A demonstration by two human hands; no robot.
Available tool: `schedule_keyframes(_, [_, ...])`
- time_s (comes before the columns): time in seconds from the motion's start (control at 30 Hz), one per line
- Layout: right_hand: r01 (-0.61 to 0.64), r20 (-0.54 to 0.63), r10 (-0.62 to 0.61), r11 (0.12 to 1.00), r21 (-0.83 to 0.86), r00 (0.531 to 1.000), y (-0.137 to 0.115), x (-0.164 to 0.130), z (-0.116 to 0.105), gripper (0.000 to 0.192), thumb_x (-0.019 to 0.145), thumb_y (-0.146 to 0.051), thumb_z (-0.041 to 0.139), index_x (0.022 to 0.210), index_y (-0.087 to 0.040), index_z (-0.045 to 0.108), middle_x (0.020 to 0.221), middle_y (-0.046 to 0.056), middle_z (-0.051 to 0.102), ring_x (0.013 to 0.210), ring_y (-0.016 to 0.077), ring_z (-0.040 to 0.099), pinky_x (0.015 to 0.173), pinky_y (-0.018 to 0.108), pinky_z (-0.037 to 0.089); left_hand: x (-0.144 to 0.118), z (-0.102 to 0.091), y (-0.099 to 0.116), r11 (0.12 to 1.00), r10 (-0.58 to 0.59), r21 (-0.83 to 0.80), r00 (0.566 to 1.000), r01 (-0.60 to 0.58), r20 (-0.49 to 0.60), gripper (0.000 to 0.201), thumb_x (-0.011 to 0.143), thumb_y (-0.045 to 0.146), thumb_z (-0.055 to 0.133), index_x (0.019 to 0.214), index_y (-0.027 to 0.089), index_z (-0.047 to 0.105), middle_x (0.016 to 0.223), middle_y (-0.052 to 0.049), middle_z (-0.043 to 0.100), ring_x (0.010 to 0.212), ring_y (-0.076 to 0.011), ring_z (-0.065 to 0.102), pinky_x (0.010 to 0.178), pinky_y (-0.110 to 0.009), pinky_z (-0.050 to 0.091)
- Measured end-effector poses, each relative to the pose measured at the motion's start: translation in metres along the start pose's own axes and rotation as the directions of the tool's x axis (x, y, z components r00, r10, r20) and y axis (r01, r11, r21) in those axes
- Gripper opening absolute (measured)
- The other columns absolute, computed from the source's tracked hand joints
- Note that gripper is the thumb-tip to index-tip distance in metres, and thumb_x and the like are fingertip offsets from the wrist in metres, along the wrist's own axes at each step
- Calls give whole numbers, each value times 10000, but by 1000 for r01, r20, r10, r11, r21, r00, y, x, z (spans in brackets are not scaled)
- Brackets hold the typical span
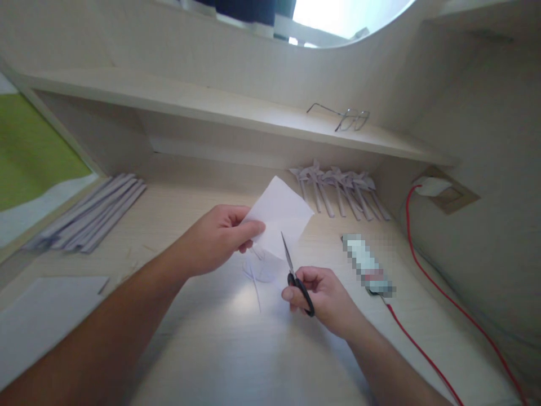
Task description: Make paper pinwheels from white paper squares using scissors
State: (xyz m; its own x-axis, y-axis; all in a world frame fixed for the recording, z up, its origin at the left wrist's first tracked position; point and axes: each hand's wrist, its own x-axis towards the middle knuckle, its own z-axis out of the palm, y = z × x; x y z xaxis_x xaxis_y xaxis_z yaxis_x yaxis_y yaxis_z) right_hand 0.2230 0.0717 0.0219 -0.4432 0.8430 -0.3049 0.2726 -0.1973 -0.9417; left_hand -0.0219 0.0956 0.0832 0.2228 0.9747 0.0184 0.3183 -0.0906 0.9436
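My left hand point(224, 234) pinches the left corner of a white square of paper point(281, 211), thumb on top, holding it tilted above the desk. In my right hand point(319, 293) is a pair of scissors point(292, 270) with black handles. The blades point up toward the lower edge of the paper and look closed or nearly so. Whether the tip touches the paper I cannot tell. Beneath the paper, small see-through items and a thin strip point(256, 290) lie on the desk, partly hidden and blurred.
Rolled paper sticks point(95, 211) are piled at the left. Several paper pinwheels point(338, 183) lie at the back right. A phone point(366, 262) with a red cable point(418, 349) rests at the right. White sheets point(46, 316) lie front left; glasses point(350, 119) sit on the shelf point(236, 115).
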Motion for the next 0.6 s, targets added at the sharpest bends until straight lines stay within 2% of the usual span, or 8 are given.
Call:
schedule_keyframes(0.07, [-12, -27, 9, 994, -112, 1000, 0, 1, -7, 322, 739, -447, 826, 691, -153, 705, 621, 6, 655, 565, 114, 509, 546, 244, 355, 3, -3, -5, 1000, 5, -30, 999, -7, -49, 280, 867, 372, 603, 663, 180, 609, 609, 20, 535, 562, -132, 489, 543, -251, 363])
schedule_keyframes(0.17, [30, -211, -88, 964, -263, 974, 0, 0, -20, 331, 729, -470, 835, 765, -152, 751, 686, 21, 693, 617, 138, 563, 571, 255, 390, 9, -1, -10, 998, 1, -63, 991, -10, -134, 287, 839, 392, 642, 656, 171, 627, 605, 6, 573, 552, -133, 504, 542, -252, 377])
schedule_keyframes(0.23, [48, -328, -129, 968, -246, 936, -1, -5, -24, 347, 702, -478, 851, 769, -151, 757, 677, 28, 696, 618, 151, 584, 575, 266, 415, 12, 10, -11, 996, -6, -91, 988, -8, -155, 306, 818, 411, 669, 641, 164, 630, 594, 0, 584, 544, -131, 508, 546, -255, 388])
schedule_keyframes(0.3, [98, -437, -135, 989, -107, 889, 0, -15, -21, 354, 698, -470, 853, 816, -148, 764, 674, 29, 699, 615, 155, 603, 588, 275, 446, 12, 30, -10, 991, -17, -137, 991, -2, -134, 319, 801, 432, 692, 646, 160, 632, 586, 1, 588, 537, -130, 511, 547, -257, 397])
schedule_keyframes(0.33, [149, -507, -140, 989, -23, 851, 2, -20, -18, 354, 703, -463, 847, 836, -147, 760, 635, 17, 681, 585, 149, 594, 577, 274, 448, 11, 43, -9, 986, -19, -165, 994, 0, -110, 327, 795, 445, 700, 656, 157, 635, 587, 2, 590, 535, -129, 513, 546, -257, 399])
schedule_keyframes(0.43, [319, -601, -165, 935, 157, 782, 10, -39, -6, 345, 732, -434, 808, 908, -143, 748, 646, 1, 676, 481, 109, 542, 513, 261, 424, -3, 87, -7, 971, -17, -239, 1000, 17, 4, 357, 788, 479, 713, 680, 146, 647, 613, -1, 604, 551, -124, 529, 557, -255, 413])
schedule_keyframes(0.53, [344, -670, -158, 926, 153, 725, 19, -63, 0, 306, 741, -444, 756, 804, -150, 700, 640, -3, 665, 440, 86, 488, 437, 241, 378, -27, 126, -3, 960, -45, -271, 994, 72, 104, 373, 789, 502, 718, 729, 137, 661, 659, -12, 634, 585, -132, 566, 590, -263, 450])
schedule_keyframes(0.6, [322, -668, -161, 938, 124, 727, 22, -82, -2, 289, 718, -428, 757, 739, -150, 678, 615, -1, 663, 424, 83, 477, 414, 236, 362, -45, 140, 0, 961, -51, -262, 990, 84, 130, 377, 772, 501, 740, 790, 129, 679, 703, -30, 667, 615, -147, 594, 601, -272, 465])
